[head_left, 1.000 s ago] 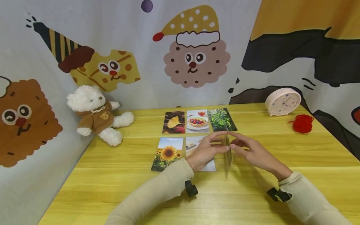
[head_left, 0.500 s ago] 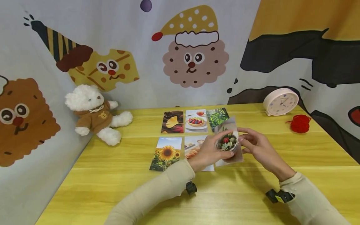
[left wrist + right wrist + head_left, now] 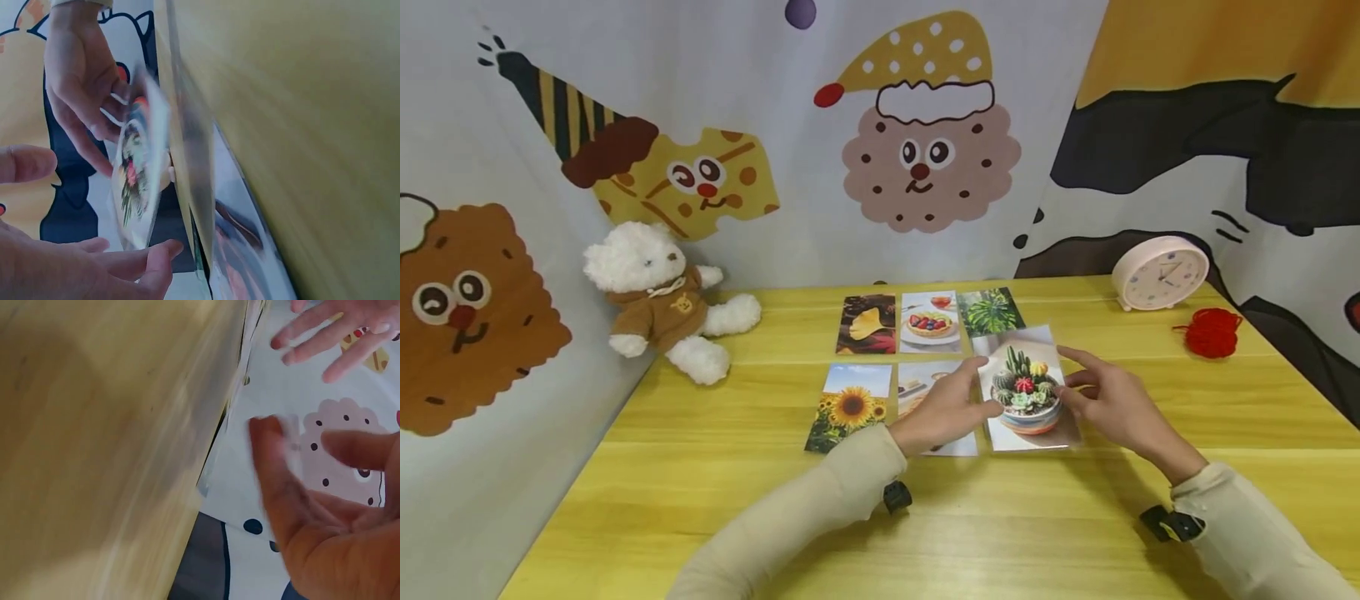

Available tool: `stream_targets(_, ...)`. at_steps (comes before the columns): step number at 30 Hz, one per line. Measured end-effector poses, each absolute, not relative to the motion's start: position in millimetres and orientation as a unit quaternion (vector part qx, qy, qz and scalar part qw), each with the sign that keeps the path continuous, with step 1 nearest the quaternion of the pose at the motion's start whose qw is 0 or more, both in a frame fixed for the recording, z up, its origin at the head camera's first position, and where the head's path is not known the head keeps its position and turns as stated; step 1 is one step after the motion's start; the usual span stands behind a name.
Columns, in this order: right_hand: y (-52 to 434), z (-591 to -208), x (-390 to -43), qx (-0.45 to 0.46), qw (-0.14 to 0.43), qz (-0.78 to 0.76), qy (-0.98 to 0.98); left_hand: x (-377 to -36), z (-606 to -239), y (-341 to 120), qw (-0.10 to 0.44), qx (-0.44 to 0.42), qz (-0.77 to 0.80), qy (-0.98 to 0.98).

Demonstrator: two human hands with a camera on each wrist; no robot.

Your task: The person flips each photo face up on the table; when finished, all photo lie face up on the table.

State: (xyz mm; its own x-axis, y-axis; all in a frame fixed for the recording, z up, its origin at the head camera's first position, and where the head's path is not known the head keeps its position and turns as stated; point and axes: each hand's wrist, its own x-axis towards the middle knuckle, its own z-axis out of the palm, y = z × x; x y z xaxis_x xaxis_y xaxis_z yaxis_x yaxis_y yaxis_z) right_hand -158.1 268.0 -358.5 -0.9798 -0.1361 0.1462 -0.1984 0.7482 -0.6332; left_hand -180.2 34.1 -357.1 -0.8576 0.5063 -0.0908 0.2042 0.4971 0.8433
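- The left hand holds the left edge of a cactus photo card, fingers stretched along it with the thumb on the near side; the left wrist view shows the card between thumb and fingers.
- The right hand steadies the card's right edge with fingers fanned and only lightly bent; how firmly it grips cannot be told.
- The card sits face up, low over the yellow wooden table, at the right end of the near row of photos, its far edge overlapping the green leaf card.
- Just left lies a pastry card, partly under the left hand, then a sunflower card.
- In the far row are a fruit tart card and a yellow leaf card.
- Farther out, a white teddy bear sits at the left, while a pink alarm clock and a red yarn ball stand at the right.
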Motion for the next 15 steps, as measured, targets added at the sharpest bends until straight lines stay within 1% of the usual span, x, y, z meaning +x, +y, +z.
stream_targets(5, 269, -360, -160, 0.085, 0.004, 0.322, -0.943, -185, -360, 33, 0.176, 0.196, 0.44, 0.858)
stream_targets(8, 271, -361, -162, 0.082, -0.012, 0.312, -0.947, -188, -362, 33, 0.186, 0.204, 0.433, 0.858)
stream_targets(15, 274, -364, -167, 0.079, -0.026, 0.284, -0.955, -195, -365, 37, 0.188, 0.22, 0.403, 0.868)
